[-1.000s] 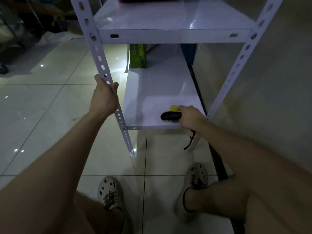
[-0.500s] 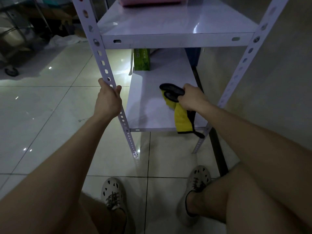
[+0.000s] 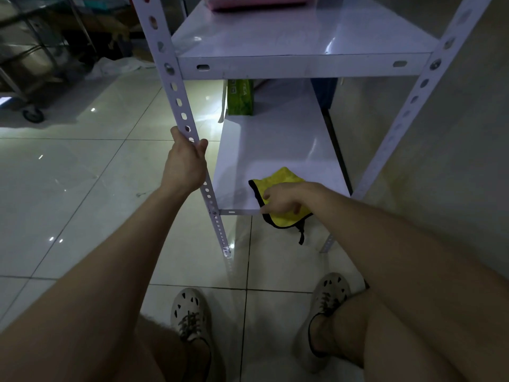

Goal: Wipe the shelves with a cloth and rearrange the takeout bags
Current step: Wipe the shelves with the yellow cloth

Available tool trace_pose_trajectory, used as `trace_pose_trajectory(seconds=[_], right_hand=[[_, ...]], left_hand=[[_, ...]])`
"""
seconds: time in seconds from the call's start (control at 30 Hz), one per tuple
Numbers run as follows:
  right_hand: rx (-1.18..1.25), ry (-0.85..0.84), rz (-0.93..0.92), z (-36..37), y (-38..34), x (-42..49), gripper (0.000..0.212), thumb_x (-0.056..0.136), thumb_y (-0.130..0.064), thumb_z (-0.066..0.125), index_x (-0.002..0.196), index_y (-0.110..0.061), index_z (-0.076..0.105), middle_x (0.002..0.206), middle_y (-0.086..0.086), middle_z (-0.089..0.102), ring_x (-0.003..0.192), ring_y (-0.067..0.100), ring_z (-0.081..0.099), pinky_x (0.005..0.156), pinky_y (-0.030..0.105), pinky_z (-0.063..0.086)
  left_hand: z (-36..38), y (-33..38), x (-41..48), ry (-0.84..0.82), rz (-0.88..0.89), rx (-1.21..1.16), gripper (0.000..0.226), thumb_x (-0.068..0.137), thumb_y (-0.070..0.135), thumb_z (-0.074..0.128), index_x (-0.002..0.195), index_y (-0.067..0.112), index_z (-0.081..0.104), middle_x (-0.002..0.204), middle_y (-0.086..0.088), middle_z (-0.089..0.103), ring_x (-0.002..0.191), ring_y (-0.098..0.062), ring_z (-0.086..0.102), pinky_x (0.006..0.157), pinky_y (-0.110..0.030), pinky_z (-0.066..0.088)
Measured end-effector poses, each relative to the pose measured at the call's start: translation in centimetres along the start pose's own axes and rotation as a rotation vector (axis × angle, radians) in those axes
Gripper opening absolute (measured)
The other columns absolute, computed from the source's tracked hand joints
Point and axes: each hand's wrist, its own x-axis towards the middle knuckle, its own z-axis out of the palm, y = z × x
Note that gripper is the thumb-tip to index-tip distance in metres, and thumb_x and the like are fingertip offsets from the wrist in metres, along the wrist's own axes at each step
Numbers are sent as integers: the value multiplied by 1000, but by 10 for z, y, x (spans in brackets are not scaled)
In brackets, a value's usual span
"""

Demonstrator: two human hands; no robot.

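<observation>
Our left hand (image 3: 187, 164) wraps the rack post (image 3: 176, 89); our right hand (image 3: 286, 200), fingers curled, clutches the cloth (image 3: 283, 179) beneath it, likely soft and limp, best bunched centrally.

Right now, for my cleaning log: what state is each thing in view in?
left hand: grips the rack's front-left post.
right hand: holds the yellow cloth down on the lower shelf.
yellow cloth: partly on the shelf, partly hanging over its front edge.
green bag: upright at the lower shelf's back left.
pink item: lies on the upper shelf, at the back.

Print on green bag (image 3: 240, 99) illegible
</observation>
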Motion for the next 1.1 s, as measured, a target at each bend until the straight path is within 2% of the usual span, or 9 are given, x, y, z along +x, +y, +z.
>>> trace_pose_trajectory(seconds=[0.13,0.27,0.3,0.4,0.63,0.73,0.87,1.0,1.1], right_hand=[[-20,-36,9,-2,0,-10,61,104,-59,54,148,-15,57,144,6,58,117,31,62,95,45,61],[-1,21,-84,0,-13,-29,62,106,-52,55,160,-25,44,152,0,52,100,20,57,82,35,57],[3,33,-102,2,-17,-35,63,106,-52,55,162,-26,41,151,0,52,100,19,58,85,34,56],[0,65,-134,11,-27,-58,68,104,-56,56,164,-29,36,153,1,52,126,27,60,110,42,50],[31,107,-172,35,-37,-129,80,99,-58,64,166,-34,26,154,1,51,126,29,61,109,43,51],[88,149,-234,56,-40,-159,86,98,-57,67,168,-30,23,156,4,52,132,27,57,112,42,48],[172,141,-273,84,-40,-195,90,96,-54,72,168,-29,23,144,15,62,124,32,64,104,45,56],[99,261,-306,88,-56,-223,88,96,-54,72,166,-27,27,152,4,56,132,21,57,99,30,48],[98,284,-341,92,-81,-222,86,94,-57,72,164,-29,32,156,3,52,136,19,54,102,30,46]], left_hand=[[-7,-4,-3,-45,3,56,42,111,32,57,140,8,37,130,-17,69,107,-42,71,81,-45,53],[-17,-13,-16,-144,0,202,52,108,32,63,148,8,40,140,-18,67,120,-43,67,91,-47,54],[-20,-15,-21,-168,2,246,55,108,34,63,151,8,40,140,-18,67,121,-43,66,91,-46,53],[-31,-21,-42,-257,37,369,56,108,39,62,153,10,47,142,-16,67,125,-39,65,96,-45,52],[-47,-24,-107,-628,73,566,55,109,47,59,154,18,50,146,-9,66,130,-29,63,106,-41,50],[-57,-24,-140,-628,77,582,56,109,49,58,155,19,50,146,-6,67,132,-27,63,107,-40,48],[-84,-35,-190,-589,70,551,56,109,49,59,155,19,51,144,-5,68,132,-26,62,110,-42,49],[-129,-54,-230,-572,30,555,53,108,48,61,153,19,54,142,-4,69,127,-25,64,107,-37,49],[-161,-72,-238,-501,-31,516,52,108,48,61,151,20,56,140,-3,70,124,-24,65,102,-34,48]])
